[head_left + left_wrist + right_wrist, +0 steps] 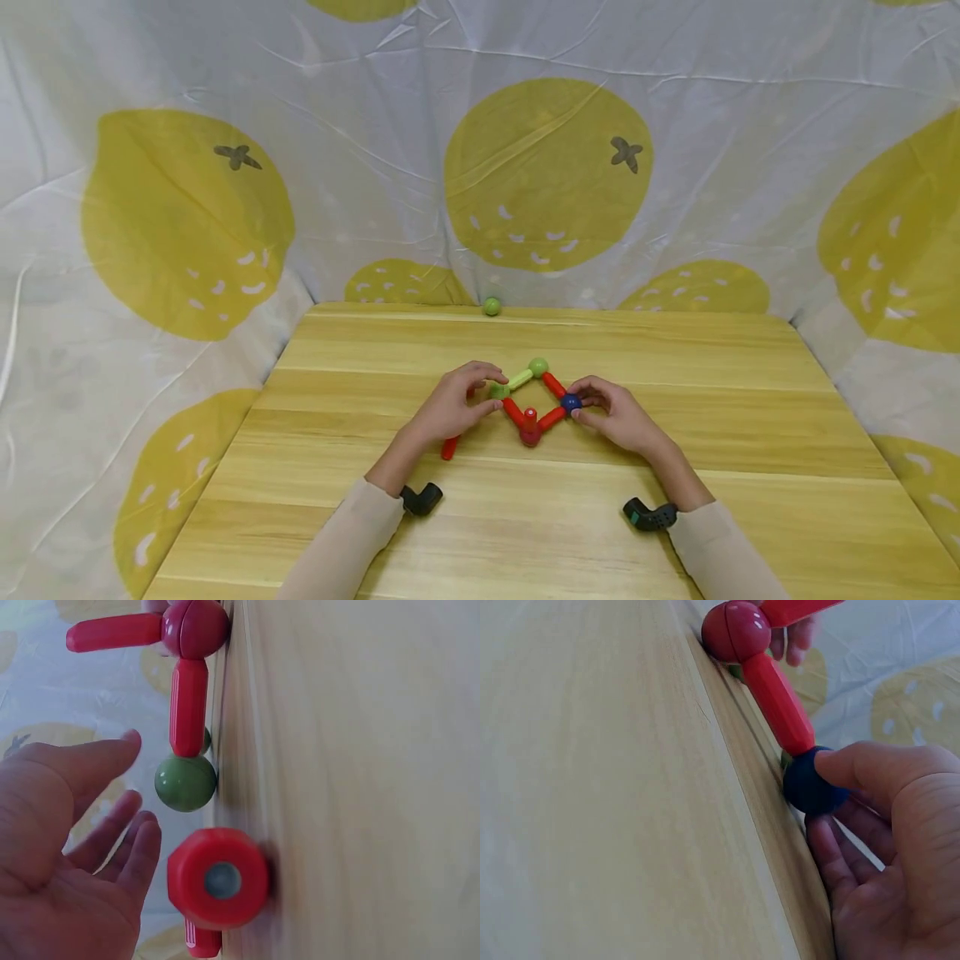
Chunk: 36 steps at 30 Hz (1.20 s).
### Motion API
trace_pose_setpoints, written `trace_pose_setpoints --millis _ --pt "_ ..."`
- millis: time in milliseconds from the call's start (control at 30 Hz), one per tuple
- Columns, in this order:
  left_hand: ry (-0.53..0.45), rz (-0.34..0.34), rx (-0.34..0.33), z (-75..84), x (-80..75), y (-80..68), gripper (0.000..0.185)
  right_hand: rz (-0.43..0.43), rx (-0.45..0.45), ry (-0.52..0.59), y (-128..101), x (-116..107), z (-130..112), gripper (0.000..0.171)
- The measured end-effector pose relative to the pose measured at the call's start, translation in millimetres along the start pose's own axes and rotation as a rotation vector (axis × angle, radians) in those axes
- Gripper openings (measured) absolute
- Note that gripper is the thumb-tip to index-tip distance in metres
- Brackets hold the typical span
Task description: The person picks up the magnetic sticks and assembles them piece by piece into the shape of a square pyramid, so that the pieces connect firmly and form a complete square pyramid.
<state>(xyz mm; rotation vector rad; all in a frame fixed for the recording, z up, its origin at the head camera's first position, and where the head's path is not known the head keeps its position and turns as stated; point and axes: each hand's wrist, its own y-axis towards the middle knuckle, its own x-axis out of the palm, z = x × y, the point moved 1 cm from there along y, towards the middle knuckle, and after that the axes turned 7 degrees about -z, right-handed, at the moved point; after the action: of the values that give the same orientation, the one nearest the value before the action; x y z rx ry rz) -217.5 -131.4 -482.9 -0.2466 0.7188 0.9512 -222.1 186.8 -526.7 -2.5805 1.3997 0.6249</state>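
A diamond of magnetic rods and balls lies on the wooden table (675, 350). It has a green ball (537, 367) at the far corner, a green ball (498, 390) on the left, a blue ball (572, 402) on the right and a red ball (530, 435) at the near corner. A short red rod (530, 414) stands on that red ball. My right hand (583, 402) pinches the blue ball (806, 787) with thumb and fingers. My left hand (486, 390) cups around the left green ball (185, 782) with relaxed fingers (142, 832) that do not touch it. A loose red rod (450, 447) lies under that hand.
A single green ball (491, 307) sits at the table's far edge against the lemon-print cloth (547, 175) that hangs behind and at both sides. Black wrist cameras (422, 498) (648, 515) sit on both forearms. Bare wood lies in front of and beside the diamond.
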Motion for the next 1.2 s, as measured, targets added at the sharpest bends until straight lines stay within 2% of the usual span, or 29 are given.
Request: trace_pose_setpoints --millis 200,467,667,833,1033,1200 --pt "0.052 -0.044 -0.014 -1.1 3.0 0.1 0.028 0.014 -0.021 -0.002 0 0 2 0.035" --pt "0.051 -0.082 -0.041 -1.9 9.5 -1.2 0.023 -0.017 -0.049 0.053 -2 -2 -4 0.076" --pt "-0.018 -0.095 -0.073 5.8 13.9 -1.4 0.026 -0.03 -0.079 0.033 -2 0 -6 0.098" --pt "-0.066 -0.125 -0.055 7.7 18.0 -1.4 0.03 -0.043 -0.101 -0.035 -1 2 -4 0.106" --pt "-0.085 -0.125 -0.047 1.7 9.0 -7.6 0.033 -0.049 -0.081 -0.083 -1 4 -6 0.112" --pt "0.004 -0.092 -0.083 -5.9 -6.1 -19.7 0.039 -0.056 -0.067 -0.089 -2 4 -7 0.112"
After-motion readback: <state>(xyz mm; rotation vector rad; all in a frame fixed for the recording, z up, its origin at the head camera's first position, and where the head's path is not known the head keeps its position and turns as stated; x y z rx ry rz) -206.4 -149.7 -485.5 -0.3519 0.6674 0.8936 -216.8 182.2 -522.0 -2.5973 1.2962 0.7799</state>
